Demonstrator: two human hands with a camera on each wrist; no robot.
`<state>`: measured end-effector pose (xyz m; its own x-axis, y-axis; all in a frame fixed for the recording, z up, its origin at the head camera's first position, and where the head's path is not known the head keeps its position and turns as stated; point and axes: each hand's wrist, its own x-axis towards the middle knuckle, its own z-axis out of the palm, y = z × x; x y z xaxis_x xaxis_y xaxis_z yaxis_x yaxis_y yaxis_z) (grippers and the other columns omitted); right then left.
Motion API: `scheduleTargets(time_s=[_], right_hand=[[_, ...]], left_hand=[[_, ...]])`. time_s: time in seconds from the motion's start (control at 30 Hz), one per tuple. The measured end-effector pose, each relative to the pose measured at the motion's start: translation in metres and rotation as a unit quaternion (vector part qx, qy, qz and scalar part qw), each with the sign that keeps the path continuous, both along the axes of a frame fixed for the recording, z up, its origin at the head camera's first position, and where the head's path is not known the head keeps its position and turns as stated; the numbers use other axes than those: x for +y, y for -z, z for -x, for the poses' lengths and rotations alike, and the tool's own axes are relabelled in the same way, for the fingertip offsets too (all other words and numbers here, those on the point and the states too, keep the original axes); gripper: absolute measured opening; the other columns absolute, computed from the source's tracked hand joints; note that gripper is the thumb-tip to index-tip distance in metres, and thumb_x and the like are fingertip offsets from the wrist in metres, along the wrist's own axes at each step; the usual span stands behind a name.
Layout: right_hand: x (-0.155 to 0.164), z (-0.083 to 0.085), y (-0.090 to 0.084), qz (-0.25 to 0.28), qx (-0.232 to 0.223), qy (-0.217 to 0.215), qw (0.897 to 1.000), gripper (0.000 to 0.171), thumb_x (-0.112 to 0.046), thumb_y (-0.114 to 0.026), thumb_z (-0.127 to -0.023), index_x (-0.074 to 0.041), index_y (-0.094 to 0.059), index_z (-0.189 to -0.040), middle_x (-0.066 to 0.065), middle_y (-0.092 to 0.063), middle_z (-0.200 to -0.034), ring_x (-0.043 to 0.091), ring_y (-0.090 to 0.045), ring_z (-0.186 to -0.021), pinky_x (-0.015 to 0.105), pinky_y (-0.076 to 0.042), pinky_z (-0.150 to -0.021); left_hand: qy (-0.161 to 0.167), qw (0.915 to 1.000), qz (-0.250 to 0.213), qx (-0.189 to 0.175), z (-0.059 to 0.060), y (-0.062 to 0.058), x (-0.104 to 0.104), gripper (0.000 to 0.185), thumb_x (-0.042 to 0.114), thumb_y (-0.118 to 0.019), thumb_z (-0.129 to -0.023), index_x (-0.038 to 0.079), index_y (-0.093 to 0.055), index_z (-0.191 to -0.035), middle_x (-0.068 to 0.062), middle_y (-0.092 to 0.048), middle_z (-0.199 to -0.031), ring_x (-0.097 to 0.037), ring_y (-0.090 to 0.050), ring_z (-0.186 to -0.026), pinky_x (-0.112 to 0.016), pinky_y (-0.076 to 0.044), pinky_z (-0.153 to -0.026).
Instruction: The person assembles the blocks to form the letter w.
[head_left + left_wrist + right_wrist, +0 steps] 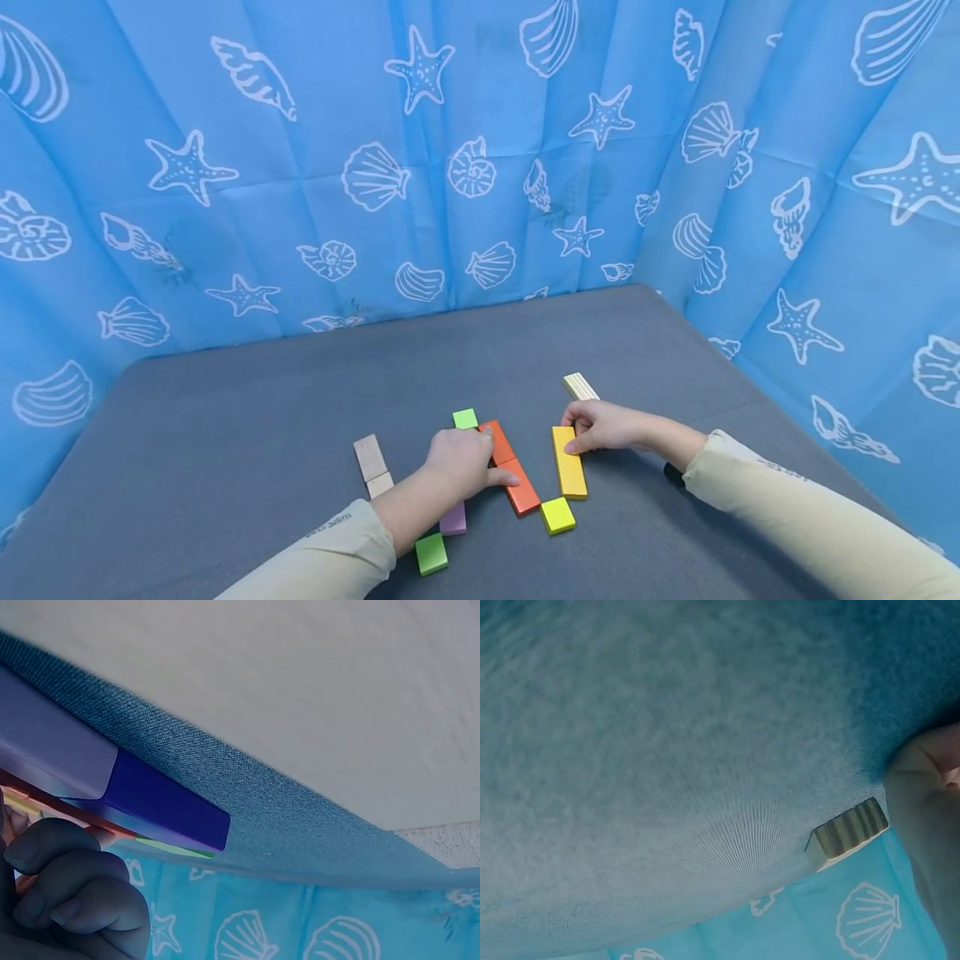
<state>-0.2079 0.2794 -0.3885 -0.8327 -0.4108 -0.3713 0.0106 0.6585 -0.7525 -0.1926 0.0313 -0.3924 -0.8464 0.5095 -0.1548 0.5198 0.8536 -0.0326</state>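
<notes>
- Head view: a grey table fills the lower half, backed by a blue curtain printed with white shells and starfish.
- Two arms in pale sleeves come in from below, and the blocks sit in a cluster between them.
- The left hand lies on the middle of the cluster, fingers curled over the blocks, thumb stretched out against the orange block.
- That orange block lies slanted, its far end hidden under the hand.
- The right hand has its fingertips pressing down on the far end of the yellow bar, with the thumb at the bar's end.
- The yellow bar lies flat, just to the right of the orange block, not touching it.
- The purple block pokes out from under the left wrist; the left wrist camera shows it close up, beside curled fingers.
- A striped wooden block lies just beyond the right hand; it also shows in the right wrist camera.
- Two plain wooden blocks lie end to end, left of the left hand.
- A small yellow square lies at the near end of the yellow bar.
- A green square lies nearest, below the purple block.
- A light green square peeks out past the left knuckles.
</notes>
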Motion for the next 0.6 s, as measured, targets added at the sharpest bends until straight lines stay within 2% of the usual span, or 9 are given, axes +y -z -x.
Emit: scheduleTargets(time_s=[0.2, 0.6], right_hand=[[-0.0005, -0.0001, -0.0011, -0.003, -0.004, -0.016, 1.0, 0.019, -0.009, -0.071, -0.088, -0.002, -0.058, -0.099, 0.001, -0.048, -0.071, 0.014, -0.043, -0.064, 0.029, -0.034, -0.059], [-0.0018, 0.0012, -0.0011, -0.01, 0.0, 0.002, 1.0, 0.019, -0.009, -0.071, -0.088, -0.001, -0.057, -0.099, 0.001, -0.05, -0.07, 0.014, -0.044, -0.063, 0.029, -0.035, -0.059]], left_hand=[[-0.002, 1.0, 0.004, -0.004, 0.0006, 0.0001, 0.0005, 0.075, 0.074, -0.057, -0.079, 0.014, -0.064, -0.123, 0.001, -0.049, -0.06, -0.011, -0.046, -0.052, -0.029, -0.041, -0.052], [-0.005, 1.0, 0.0, -0.003, 0.0006, 0.0001, 0.0005, 0.075, 0.073, -0.058, -0.079, 0.014, -0.064, -0.124, 0.001, -0.049, -0.06, -0.011, -0.044, -0.051, -0.028, -0.038, -0.051]])
